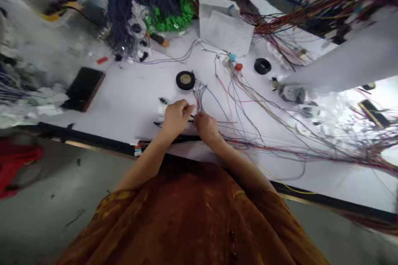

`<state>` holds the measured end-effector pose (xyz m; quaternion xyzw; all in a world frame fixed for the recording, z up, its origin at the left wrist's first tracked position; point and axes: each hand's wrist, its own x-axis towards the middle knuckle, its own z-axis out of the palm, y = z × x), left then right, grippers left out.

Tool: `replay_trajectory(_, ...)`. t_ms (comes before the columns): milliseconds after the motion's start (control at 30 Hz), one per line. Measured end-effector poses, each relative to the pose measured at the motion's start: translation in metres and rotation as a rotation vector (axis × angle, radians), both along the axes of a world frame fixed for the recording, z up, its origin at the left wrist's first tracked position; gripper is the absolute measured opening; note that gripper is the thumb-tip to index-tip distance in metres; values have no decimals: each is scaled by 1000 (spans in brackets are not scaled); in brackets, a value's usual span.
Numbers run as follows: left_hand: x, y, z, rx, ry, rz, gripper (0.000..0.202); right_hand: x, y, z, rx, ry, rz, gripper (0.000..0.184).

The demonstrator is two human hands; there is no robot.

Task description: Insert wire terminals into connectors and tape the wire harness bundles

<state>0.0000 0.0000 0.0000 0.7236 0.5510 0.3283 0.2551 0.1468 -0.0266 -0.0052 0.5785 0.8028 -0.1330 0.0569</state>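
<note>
Wires [199, 101] pass through narrow pinches of the left hand [176, 118] and right hand [207, 127], closed to hold the strands together; a tape roll [185, 80] sits just beyond the grip, within easy reach.

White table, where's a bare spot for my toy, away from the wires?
Use the bare white tabletop between the flat black rectangular slab and the round black tape roll. Past the person's right hand, thin multicoloured wires crowd the table.
</note>
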Motion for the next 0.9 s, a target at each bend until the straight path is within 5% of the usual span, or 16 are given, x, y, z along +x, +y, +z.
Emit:
replay_trajectory(200,22,21,-27,-176,-120,132,4,3,1,0,14,20,100,35)
replay_trajectory(333,26,29,-30,-232,-530,232,10,-2,-2,-6,17,93,48,35)
replay_trajectory(467,27,36,-30,-423,-935,314,19,16,9,-11,-5,436,18,32)
replay_trajectory(633,22,35,-28,-546,-1084,352,22,94,79,-2,314,711,-402,23)
replay_trajectory(767,22,30,-23,-608,-1114,359,26,138,145,2,315,473,-618,21)
replay_trajectory(900,26,25,-23,-618,-1077,330,29,134,188,-5,256,260,-642,41)
